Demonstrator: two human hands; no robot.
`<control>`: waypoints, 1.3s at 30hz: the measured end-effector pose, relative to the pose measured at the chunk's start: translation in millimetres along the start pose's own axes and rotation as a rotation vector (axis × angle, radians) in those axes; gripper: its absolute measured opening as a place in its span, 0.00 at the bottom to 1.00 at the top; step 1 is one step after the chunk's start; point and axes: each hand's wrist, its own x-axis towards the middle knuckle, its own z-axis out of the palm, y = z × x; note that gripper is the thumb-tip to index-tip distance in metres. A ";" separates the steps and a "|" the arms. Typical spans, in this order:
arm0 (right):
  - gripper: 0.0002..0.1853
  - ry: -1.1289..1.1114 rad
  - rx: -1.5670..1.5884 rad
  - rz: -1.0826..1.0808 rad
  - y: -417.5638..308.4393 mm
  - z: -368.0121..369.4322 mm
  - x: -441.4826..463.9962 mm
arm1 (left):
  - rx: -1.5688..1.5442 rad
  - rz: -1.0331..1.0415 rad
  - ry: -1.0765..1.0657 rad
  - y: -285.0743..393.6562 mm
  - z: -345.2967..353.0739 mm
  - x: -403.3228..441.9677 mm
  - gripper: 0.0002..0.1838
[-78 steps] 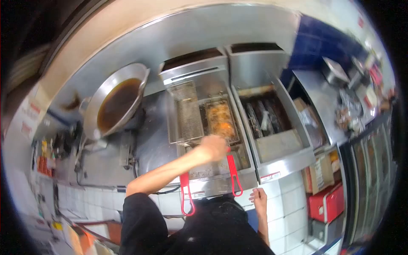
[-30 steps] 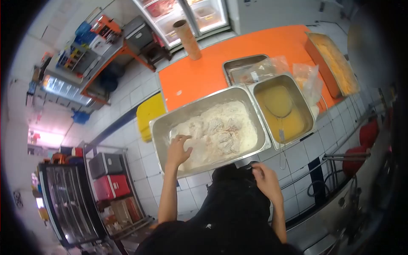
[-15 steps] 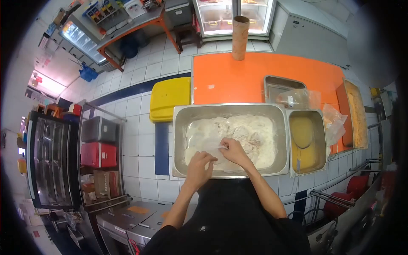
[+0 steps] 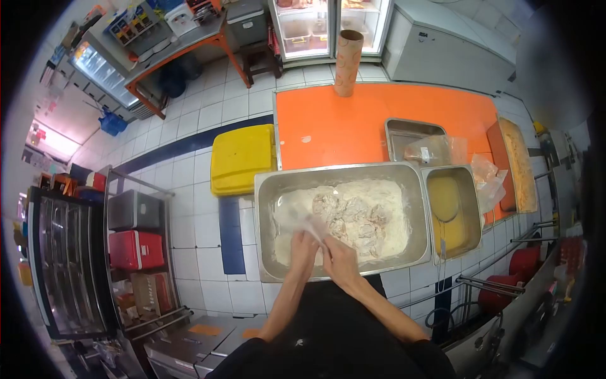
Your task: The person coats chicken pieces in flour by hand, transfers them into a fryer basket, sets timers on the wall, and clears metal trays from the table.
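Over the steel pan [image 4: 417, 218] of flour [image 4: 392, 201], your left hand [image 4: 304, 254] and right hand [image 4: 341, 260] pinch translucent plastic film [image 4: 297, 216] by its near end, seemingly for control.

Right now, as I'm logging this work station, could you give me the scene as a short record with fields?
left hand: fingers closed on thin clear plastic, left hand
right hand: right hand pinching the same plastic
below the hands: large metal pan with white powder and coated pieces
right of it: smaller pan, yellow liquid, strainer in it
orange table: tube standing upright
unclear: what the pieces are
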 end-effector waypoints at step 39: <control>0.07 -0.244 -0.031 0.334 78.6 -46.5 1.8 | -0.419 -0.164 -0.346 22.8 -11.0 6.1 0.38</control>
